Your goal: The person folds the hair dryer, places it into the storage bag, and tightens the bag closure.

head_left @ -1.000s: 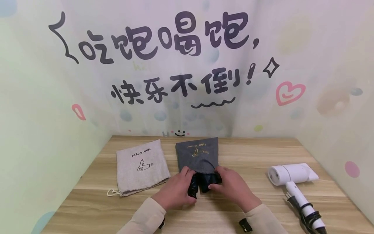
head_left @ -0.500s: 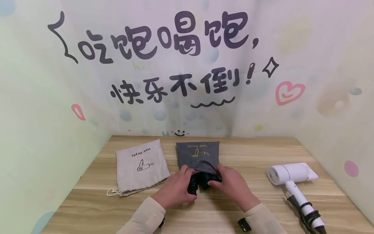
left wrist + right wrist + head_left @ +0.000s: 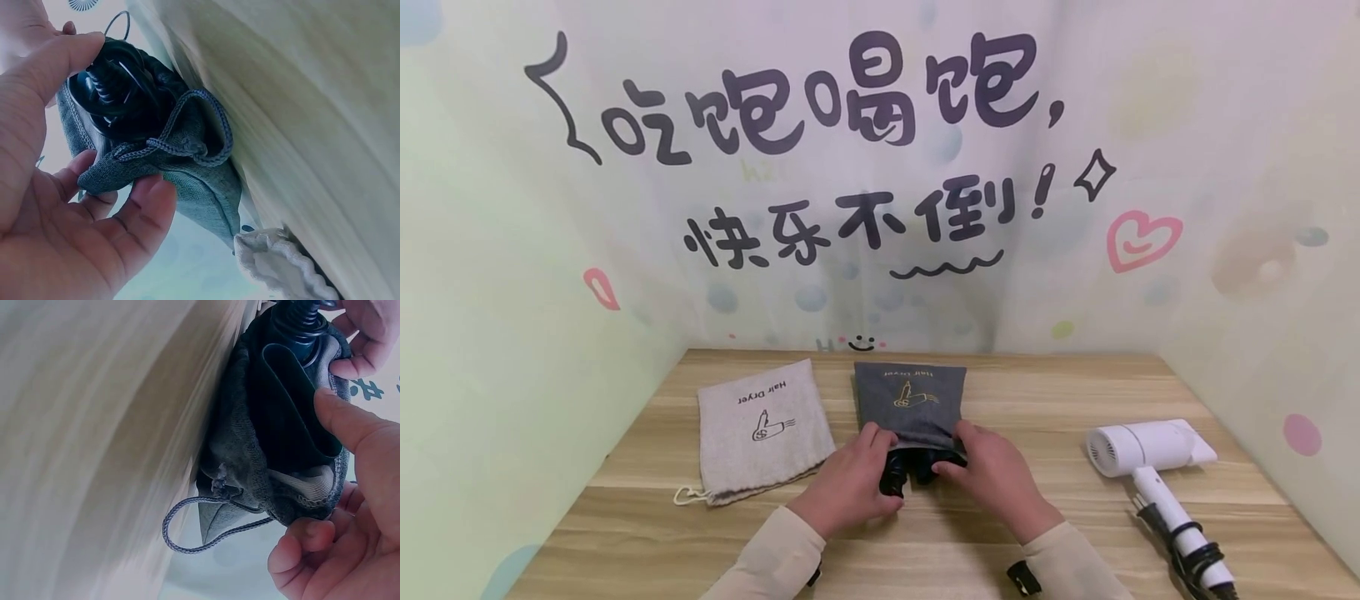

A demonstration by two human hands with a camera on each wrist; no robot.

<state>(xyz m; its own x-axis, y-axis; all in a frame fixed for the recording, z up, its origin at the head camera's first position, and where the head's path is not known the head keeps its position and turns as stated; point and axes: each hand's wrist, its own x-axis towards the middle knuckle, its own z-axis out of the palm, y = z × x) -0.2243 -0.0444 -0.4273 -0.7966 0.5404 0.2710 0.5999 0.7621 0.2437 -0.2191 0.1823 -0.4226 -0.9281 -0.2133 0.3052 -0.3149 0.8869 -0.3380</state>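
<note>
A grey drawstring bag (image 3: 910, 408) printed "Hair Dryer" lies mid-table, its mouth facing me. Inside the mouth sits a dark hair dryer (image 3: 281, 406), its flat nozzle opening and wound black cord (image 3: 112, 84) showing; the rest is hidden in the cloth. My left hand (image 3: 850, 479) grips the bag's left rim with its fingers, the thumb over the cord. On the other side, my right hand (image 3: 1003, 479) pinches the right rim, its thumb against the nozzle's edge. A drawstring loop (image 3: 200, 525) hangs from the mouth.
To the left lies a beige drawstring bag (image 3: 763, 433), also printed "Hair Dryer". At the right is a white hair dryer (image 3: 1150, 446) with its black cord (image 3: 1198, 554) wound round the handle. A printed curtain (image 3: 865, 283) stands behind the wooden table (image 3: 647, 533).
The grey bag's mouth has come slightly toward me over the dark hair dryer, so less of it shows. Both hands keep nearly the same place.
</note>
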